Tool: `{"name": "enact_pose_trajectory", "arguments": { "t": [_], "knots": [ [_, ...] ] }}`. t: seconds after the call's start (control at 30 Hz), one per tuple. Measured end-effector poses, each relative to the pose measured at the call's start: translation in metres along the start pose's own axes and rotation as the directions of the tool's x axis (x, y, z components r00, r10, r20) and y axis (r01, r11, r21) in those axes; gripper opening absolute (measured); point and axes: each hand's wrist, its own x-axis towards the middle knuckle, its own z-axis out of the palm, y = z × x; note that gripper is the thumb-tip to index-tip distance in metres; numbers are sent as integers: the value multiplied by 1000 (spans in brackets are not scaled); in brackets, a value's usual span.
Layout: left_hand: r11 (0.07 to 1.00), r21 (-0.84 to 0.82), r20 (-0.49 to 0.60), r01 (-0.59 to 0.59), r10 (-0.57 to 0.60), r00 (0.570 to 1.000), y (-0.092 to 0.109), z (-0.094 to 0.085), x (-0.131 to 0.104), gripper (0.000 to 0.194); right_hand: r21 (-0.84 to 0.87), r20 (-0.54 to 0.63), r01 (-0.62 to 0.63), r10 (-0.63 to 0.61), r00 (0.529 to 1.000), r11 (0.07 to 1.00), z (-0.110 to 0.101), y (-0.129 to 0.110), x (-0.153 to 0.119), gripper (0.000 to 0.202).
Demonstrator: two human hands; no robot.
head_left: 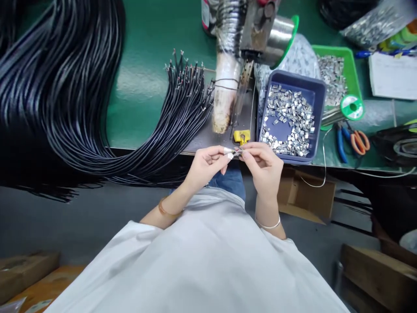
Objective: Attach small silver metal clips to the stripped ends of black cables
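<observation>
My left hand (208, 166) and my right hand (263, 167) meet at the table's front edge, fingertips almost touching. Both are closed in a pinch around a tiny silvery metal connector with thin wire ends (237, 152). The left fingers are on its wire side, the right fingers on its metal side; fingertips hide most of it. White tape wraps a left fingertip. Just beyond the fingers sits a yellow fixture (242, 136). A blue bin (284, 130) of small metal connector shells stands beside my right hand.
A thick bundle of black cables (140, 158) covers the left, stripped ends fanned out on the table. Ahead stand a taped duct (224, 91), a soldering iron-like tool (245, 82) and a solder spool (282, 39). At right lie a green tray (353, 71) and pliers (342, 143).
</observation>
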Motion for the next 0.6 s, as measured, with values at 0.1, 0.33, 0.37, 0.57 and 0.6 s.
{"name": "enact_pose_trajectory", "arguments": {
  "t": [0.1, 0.33, 0.37, 0.57, 0.6],
  "knots": [
    [999, 13, -48, -42, 42, 998, -3, 1, 0, 29, 54, 31, -44, 42, 999, 998, 0, 2, 2, 6],
    [996, 49, -42, -73, 75, 996, -1, 1, 1, 27, -34, 45, -27, 29, 999, 999, 4, 2, 1, 6],
    [998, 39, -23, -52, 53, 998, 0, 0, 1, 29, -24, 40, -28, 29, 999, 999, 4, 2, 1, 5],
    [991, -33, 88, 133, -130, 988, 2, -3, -1, 38, 46, 75, -47, 43, 996, 998, 0, 7, 3, 5],
    [990, -32, 95, 134, -130, 987, 2, -3, -1, 39, 34, 92, -44, 41, 995, 998, 0, 7, 3, 6]
  ]
}}
